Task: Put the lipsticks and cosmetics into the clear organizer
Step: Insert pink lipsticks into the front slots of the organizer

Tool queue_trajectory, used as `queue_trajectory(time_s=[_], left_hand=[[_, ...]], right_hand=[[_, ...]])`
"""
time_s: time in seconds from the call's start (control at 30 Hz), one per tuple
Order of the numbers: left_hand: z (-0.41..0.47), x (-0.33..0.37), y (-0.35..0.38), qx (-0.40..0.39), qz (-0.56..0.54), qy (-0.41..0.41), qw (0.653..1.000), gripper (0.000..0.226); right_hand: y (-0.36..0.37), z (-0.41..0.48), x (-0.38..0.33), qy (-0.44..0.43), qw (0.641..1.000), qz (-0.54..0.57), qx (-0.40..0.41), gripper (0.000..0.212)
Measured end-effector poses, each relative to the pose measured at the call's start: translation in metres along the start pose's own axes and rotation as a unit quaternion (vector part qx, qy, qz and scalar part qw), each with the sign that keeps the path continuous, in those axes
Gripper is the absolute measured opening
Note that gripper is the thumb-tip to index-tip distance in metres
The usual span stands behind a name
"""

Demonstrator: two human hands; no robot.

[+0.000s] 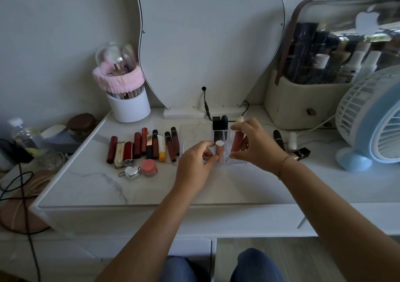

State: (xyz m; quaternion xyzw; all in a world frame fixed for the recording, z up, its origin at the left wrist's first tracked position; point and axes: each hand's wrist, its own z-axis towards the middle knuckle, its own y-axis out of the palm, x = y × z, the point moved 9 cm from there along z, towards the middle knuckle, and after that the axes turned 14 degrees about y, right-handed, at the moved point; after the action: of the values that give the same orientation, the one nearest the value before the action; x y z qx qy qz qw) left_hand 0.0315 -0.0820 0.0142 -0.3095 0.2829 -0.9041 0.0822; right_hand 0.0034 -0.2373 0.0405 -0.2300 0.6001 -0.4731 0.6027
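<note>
My knees in blue jeans (255,266) sit below the white marble-look tabletop (151,186). My left hand (194,162) pinches a peach lip gloss tube (219,151) between thumb and forefinger, its round silver cap printed with a mark too small to read, standing in a front slot of the clear organizer (216,145). My right hand (255,143) grips the organizer's right side, beside a reddish gloss tube (237,141). Left of it lies a row of lipsticks (142,146), a yellow-capped balm (162,146) with unreadable lettering, a silver heart case (131,173) and a pink jar (149,168). Behind stand two black-capped tubes (219,122), then the mirror (207,43)
</note>
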Motion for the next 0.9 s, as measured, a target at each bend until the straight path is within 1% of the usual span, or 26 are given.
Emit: queue_trajectory(time_s=[0.2, 0.43, 0.63, 0.7, 0.77, 0.83, 0.9], left_hand=[[0.000, 0.000, 0.000, -0.001, 0.005, 0.003, 1.000, 0.032], [0.000, -0.002, 0.001, -0.003, -0.002, -0.005, 1.000, 0.031], [0.000, -0.002, 0.001, 0.003, -0.016, -0.011, 1.000, 0.032], [0.002, -0.003, 0.000, 0.014, -0.026, -0.019, 0.999, 0.032], [0.005, -0.002, -0.002, 0.025, -0.020, -0.015, 0.999, 0.033], [0.007, 0.001, -0.002, 0.013, 0.002, -0.004, 1.000, 0.036], [0.010, 0.003, 0.001, -0.006, 0.019, 0.002, 1.000, 0.039]], right_hand=[[0.001, 0.000, -0.007, -0.026, 1.000, -0.012, 0.009, 0.066], [0.000, -0.005, -0.013, -0.051, 0.998, -0.035, 0.001, 0.061], [-0.010, -0.008, -0.017, -0.054, 0.998, 0.003, 0.036, 0.035], [-0.013, -0.009, -0.019, -0.054, 0.998, 0.023, 0.039, 0.036], [-0.014, -0.010, -0.022, -0.054, 0.997, 0.040, 0.035, 0.042], [-0.013, -0.010, -0.022, -0.043, 0.997, 0.050, 0.031, 0.046], [-0.013, -0.011, -0.020, -0.028, 0.997, 0.066, 0.030, 0.044]])
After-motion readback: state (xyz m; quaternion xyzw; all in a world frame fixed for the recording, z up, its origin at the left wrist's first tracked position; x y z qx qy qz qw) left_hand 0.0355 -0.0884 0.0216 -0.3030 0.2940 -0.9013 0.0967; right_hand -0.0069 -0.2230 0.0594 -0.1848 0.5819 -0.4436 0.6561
